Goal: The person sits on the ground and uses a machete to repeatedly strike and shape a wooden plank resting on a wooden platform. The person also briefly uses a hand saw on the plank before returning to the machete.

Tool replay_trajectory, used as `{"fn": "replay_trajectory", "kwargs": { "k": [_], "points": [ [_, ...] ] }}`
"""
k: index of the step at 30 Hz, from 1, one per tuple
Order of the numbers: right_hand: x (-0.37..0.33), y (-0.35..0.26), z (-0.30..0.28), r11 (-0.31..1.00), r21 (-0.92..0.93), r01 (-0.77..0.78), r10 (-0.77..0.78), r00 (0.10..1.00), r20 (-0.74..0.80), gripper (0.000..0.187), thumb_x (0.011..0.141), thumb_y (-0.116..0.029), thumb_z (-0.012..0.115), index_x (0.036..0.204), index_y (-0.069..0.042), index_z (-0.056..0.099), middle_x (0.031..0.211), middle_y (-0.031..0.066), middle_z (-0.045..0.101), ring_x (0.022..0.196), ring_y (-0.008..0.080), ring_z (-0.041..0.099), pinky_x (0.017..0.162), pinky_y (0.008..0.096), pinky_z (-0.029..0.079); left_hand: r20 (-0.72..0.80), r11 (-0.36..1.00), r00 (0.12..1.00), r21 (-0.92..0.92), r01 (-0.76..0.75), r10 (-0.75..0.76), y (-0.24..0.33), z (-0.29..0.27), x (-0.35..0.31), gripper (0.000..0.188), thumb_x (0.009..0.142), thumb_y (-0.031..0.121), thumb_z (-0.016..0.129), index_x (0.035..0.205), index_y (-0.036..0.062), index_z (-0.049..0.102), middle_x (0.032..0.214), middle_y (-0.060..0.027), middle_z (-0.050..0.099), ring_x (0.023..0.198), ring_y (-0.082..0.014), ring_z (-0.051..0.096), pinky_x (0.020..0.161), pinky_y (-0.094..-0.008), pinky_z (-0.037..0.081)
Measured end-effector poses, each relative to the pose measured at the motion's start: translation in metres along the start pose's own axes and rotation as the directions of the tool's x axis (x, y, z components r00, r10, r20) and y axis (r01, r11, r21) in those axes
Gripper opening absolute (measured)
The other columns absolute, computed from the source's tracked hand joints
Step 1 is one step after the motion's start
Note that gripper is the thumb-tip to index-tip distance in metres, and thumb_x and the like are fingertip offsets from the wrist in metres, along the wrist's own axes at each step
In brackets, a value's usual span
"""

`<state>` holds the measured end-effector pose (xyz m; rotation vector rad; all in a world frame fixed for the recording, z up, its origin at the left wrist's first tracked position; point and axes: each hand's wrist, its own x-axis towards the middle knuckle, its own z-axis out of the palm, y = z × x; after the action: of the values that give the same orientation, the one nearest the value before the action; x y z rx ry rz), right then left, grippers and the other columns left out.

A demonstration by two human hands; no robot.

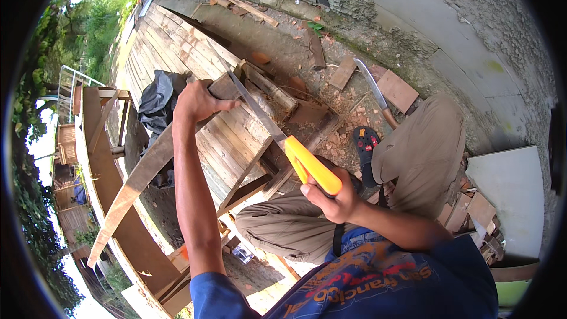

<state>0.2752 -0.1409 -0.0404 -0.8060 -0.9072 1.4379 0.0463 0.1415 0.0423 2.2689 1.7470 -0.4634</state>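
My left hand [198,101] is closed over a long wooden board [139,183], near its far end. The board slants across the slatted wooden platform [227,145], and its other end reaches out past the platform at lower left. In my right hand [335,199] is the yellow handle of a handsaw [308,162], with fingers wrapped round it. The saw's blade runs up and left across the board's end, just right of my left thumb. Whether the teeth have cut into the wood cannot be made out.
Beside my left hand lies a black plastic bag [158,103]. On the ground to the right are a machete [373,85], wood offcuts [398,90] and rubble. A white panel [511,195] leans by the wall [466,53]. A long curved-looking wooden frame [109,195] stands at left.
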Motion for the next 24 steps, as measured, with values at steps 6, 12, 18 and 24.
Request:
{"fn": "replay_trajectory", "kwargs": {
  "k": [6, 12, 18, 24],
  "points": [
    [0.072, 0.004, 0.015, 0.999, -0.022, -0.037, 0.036, 0.999, -0.037, 0.021, 0.094, -0.014, 0.065, 0.077, -0.002, 0.061, 0.056, 0.0008, 0.053, 0.055, 0.0086, 0.050, 0.053, 0.0342, 0.040, -0.235, 0.969, 0.971, 0.228, 0.094, -0.039, 0.038, 0.015, -0.017, 0.081, 0.058, 0.064, 0.087, 0.104, -0.0009, 0.073, 0.087, -0.0244, 0.074, 0.087, -0.0387, 0.074, 0.077, -0.0468, 0.058],
    [0.086, 0.012, 0.019, 0.998, 0.047, -0.050, 0.053, 0.996, -0.067, 0.025, 0.094, -0.013, 0.065, 0.073, -0.001, 0.058, 0.056, 0.0008, 0.052, 0.054, 0.0079, 0.047, 0.052, 0.0339, 0.038, -0.211, 0.980, 0.977, 0.191, 0.057, -0.016, 0.030, 0.017, -0.018, 0.075, 0.060, 0.060, 0.087, 0.104, 0.0017, 0.071, 0.089, -0.0224, 0.075, 0.087, -0.0391, 0.074, 0.078, -0.0468, 0.058],
    [-0.009, -0.017, 0.003, 0.982, -0.168, 0.089, -0.096, 0.995, -0.039, 0.014, 0.092, -0.008, 0.066, 0.080, -0.001, 0.062, 0.060, 0.0067, 0.058, 0.052, 0.0148, 0.056, 0.053, 0.0345, 0.043, -0.238, 0.979, 0.971, 0.190, 0.077, -0.030, 0.023, 0.020, -0.024, 0.078, 0.061, 0.063, 0.087, 0.105, 0.0016, 0.070, 0.087, -0.0224, 0.074, 0.086, -0.0407, 0.073, 0.076, -0.0483, 0.058],
    [0.134, 0.007, 0.028, 0.997, -0.038, 0.072, -0.076, 0.990, -0.115, 0.023, 0.094, -0.017, 0.067, 0.079, -0.001, 0.061, 0.057, 0.0021, 0.057, 0.053, 0.0098, 0.053, 0.052, 0.0336, 0.040, -0.208, 0.974, 0.978, 0.219, 0.059, -0.012, 0.042, 0.016, -0.027, 0.074, 0.065, 0.059, 0.087, 0.107, 0.0018, 0.065, 0.092, -0.0232, 0.074, 0.090, -0.0395, 0.073, 0.077, -0.0485, 0.058]
  ]
}}
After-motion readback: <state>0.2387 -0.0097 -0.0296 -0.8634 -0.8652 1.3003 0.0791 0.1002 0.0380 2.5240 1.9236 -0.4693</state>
